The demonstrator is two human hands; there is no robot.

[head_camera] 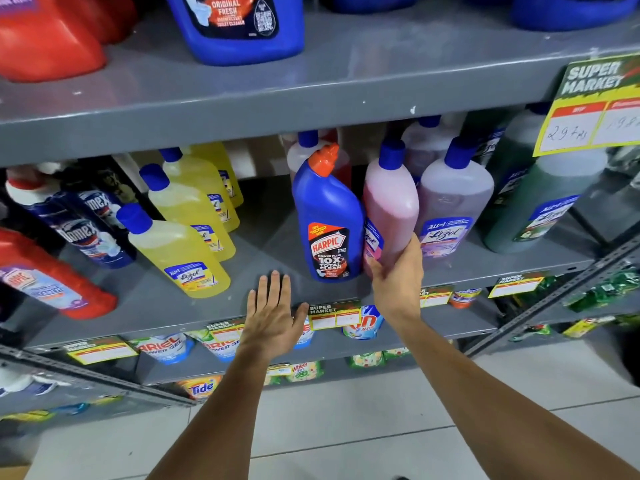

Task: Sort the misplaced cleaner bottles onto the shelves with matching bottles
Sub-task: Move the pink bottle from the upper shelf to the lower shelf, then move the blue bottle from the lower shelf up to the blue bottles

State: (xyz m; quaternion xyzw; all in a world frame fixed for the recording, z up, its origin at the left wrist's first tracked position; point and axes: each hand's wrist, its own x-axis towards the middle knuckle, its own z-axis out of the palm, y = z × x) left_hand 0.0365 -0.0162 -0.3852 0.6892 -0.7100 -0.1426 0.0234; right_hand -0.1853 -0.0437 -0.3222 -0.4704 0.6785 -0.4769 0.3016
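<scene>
A blue Harpic bottle (329, 216) with an orange cap stands upright on the grey middle shelf (263, 244), among Lizol bottles. Right beside it, touching, is a pink Lizol bottle (391, 202) with a blue cap; my right hand (398, 275) grips its lower part. My left hand (273, 313) hovers open at the shelf's front edge, fingers spread, just left of the Harpic bottle and holding nothing. A row of yellow Lizol bottles (180, 251) stands to the left. A purple Lizol bottle (450, 206) and green Lizol bottles (540, 206) stand to the right.
Dark Domex bottles (83, 230) and a red Harpic bottle (52, 275) fill the shelf's left end. The upper shelf (311, 84) carries large blue (239, 26) and red jugs (45, 36). A yellow price sign (595, 105) hangs at right. Detergent pouches (166, 348) sit below.
</scene>
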